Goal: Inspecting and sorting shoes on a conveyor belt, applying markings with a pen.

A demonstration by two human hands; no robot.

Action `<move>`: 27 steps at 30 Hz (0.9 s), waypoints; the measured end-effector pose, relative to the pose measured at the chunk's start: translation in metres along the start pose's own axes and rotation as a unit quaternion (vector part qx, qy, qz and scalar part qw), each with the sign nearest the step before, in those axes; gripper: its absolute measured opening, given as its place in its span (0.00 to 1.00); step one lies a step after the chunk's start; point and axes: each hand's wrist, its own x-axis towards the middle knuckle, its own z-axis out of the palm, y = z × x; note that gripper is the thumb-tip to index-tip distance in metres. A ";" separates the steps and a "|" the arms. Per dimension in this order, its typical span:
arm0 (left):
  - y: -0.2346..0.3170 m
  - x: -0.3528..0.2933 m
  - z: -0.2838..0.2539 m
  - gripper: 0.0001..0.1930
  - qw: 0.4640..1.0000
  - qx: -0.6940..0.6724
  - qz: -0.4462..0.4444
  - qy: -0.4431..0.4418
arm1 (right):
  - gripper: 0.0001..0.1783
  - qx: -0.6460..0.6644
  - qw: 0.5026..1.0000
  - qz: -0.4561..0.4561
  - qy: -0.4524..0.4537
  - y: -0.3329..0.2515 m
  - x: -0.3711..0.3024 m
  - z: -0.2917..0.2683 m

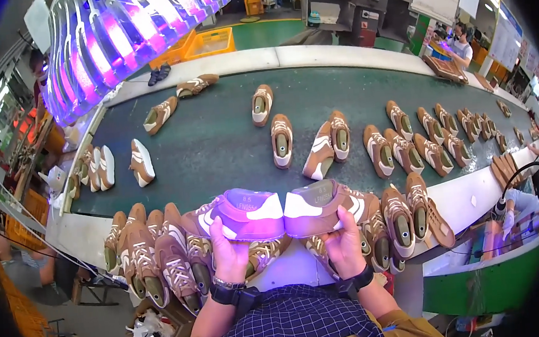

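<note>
Two brown sneakers with white stripes, white heel patches and white laces are held up side by side, heels touching, toes pointing outward. My left hand [228, 253] grips the left sneaker [238, 212], its thumb on the side and its other fingers hidden beneath. My right hand [346, 243] holds the right sneaker [326, 208] in the same way. Purple light falls on the left one. Below and beside my hands, more brown sneakers [143, 251] crowd the white ledge, with another group of sneakers [398, 221] on the right.
A dark green conveyor belt [211, 148] carries many scattered sneakers. A ribbed purple-lit lamp [127, 43] hangs at upper left. Yellow crates [209, 43] stand behind the belt. A person [460, 47] is at far right. A box of crumpled plastic [152, 333] sits at lower left.
</note>
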 end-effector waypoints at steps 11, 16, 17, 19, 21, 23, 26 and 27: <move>-0.004 0.003 -0.003 0.22 1.000 -0.017 -0.007 0.002 | 0.21 -0.008 1.000 0.006 0.013 0.000 -0.002 -0.002; -0.005 0.002 -0.002 0.22 1.000 -0.010 -0.002 0.020 | 0.21 -0.012 1.000 0.010 0.024 -0.001 0.000 -0.007; -0.004 0.001 -0.001 0.22 1.000 -0.005 0.003 0.030 | 0.20 -0.023 0.999 0.006 0.025 -0.001 -0.001 -0.007; -0.003 0.000 0.002 0.22 0.999 0.012 0.013 0.029 | 0.18 -0.033 0.999 0.009 0.019 -0.002 -0.002 -0.008; 0.000 -0.002 0.003 0.21 0.999 0.022 0.025 0.025 | 0.20 -0.044 0.999 0.000 0.022 -0.003 -0.003 -0.008; 0.002 -0.003 0.004 0.21 0.999 0.030 0.027 0.035 | 0.22 -0.056 0.998 -0.008 0.026 -0.005 -0.005 -0.007; 0.004 -0.003 0.002 0.22 0.998 0.047 0.039 0.026 | 0.21 -0.083 0.996 -0.020 0.011 -0.009 -0.006 -0.008; 0.005 -0.003 0.001 0.22 0.997 0.058 0.044 0.014 | 0.22 -0.094 0.995 -0.024 0.007 -0.010 -0.006 -0.008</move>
